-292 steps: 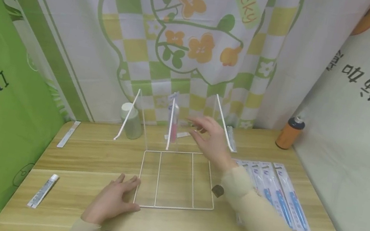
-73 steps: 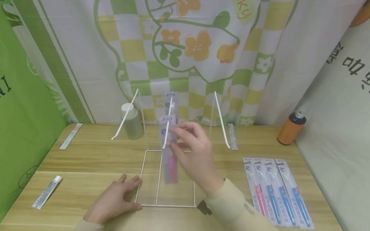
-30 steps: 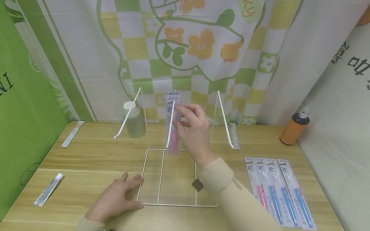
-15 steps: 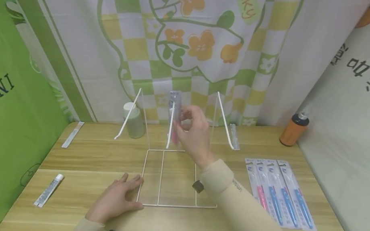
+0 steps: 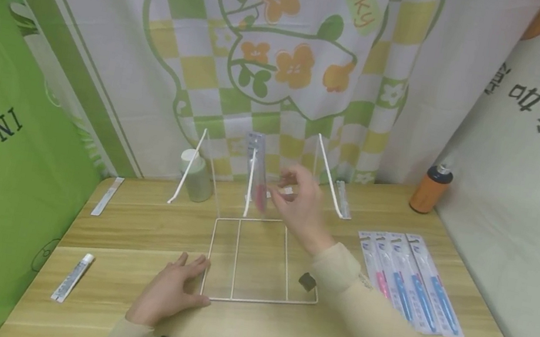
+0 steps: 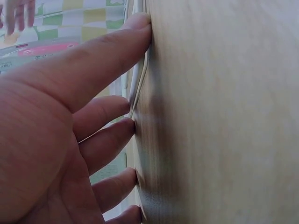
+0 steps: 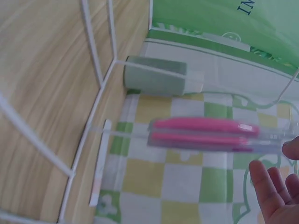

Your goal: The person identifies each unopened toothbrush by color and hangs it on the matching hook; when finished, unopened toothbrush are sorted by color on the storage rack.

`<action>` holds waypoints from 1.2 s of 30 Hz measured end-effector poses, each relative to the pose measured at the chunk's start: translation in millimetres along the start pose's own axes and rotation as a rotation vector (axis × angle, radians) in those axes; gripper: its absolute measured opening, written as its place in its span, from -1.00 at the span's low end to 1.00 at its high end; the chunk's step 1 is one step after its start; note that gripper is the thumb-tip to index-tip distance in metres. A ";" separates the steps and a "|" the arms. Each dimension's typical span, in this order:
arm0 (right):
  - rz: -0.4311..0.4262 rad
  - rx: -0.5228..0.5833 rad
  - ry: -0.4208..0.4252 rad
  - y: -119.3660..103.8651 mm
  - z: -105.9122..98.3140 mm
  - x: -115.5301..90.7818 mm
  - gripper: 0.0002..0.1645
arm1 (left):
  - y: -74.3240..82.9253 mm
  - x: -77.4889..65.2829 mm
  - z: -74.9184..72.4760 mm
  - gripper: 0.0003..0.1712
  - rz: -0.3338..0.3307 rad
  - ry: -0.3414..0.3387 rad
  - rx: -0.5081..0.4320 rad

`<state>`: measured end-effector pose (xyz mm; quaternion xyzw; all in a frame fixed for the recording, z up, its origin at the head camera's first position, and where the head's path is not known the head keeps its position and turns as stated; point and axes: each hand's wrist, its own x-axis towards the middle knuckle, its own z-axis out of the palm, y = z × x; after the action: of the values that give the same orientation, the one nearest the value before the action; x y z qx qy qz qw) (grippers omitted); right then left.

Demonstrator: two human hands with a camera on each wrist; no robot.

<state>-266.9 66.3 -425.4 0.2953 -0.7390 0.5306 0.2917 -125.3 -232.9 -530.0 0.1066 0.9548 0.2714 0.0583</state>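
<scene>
A white wire display rack (image 5: 230,299) stands on the table with three prongs jutting up and forward. On its middle prong hang toothbrush packs (image 5: 260,176) with pink handles, tilted; in the right wrist view two pink toothbrushes (image 7: 205,123) lie side by side, blurred. My right hand (image 5: 303,207) is just right of them, thumb and fingers apart, holding nothing; its thumb (image 7: 292,148) is close by the packs, and contact is unclear. My left hand (image 5: 169,292) rests at the rack's front left corner, fingertips on the table and thumb (image 6: 138,21) against the wire.
Several packaged toothbrushes (image 5: 412,282) lie in a row at right. An orange bottle (image 5: 430,189) stands at back right, a pale green bottle (image 5: 197,180) behind the rack. A toothpaste tube (image 5: 71,278) and a thin white packet (image 5: 107,196) lie at left; another packet (image 5: 343,200) lies behind right.
My right hand brought a pink toothbrush pack onto the middle prong, slid it back, then let go and drew away right and downward. The packs have tilted. My left hand stays put.
</scene>
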 end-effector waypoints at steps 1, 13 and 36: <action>0.008 -0.012 -0.010 2.7 -5.9 -2.7 -0.46 | 0.1 0.2 0.5 0.02 0.002 -0.001 -0.002; 0.134 -0.080 -0.048 32.5 -71.8 -30.6 -0.47 | -2.2 1.9 3.2 0.03 -0.006 -0.009 0.015; 0.489 -0.354 -0.462 89.1 -195.7 -83.6 -0.20 | 2.1 0.6 0.5 0.02 -0.008 -0.010 0.016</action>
<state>-255.5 287.5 -490.0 0.1671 -0.9141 0.3683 0.0285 -125.4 -230.7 -529.3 0.1048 0.9571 0.2628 0.0630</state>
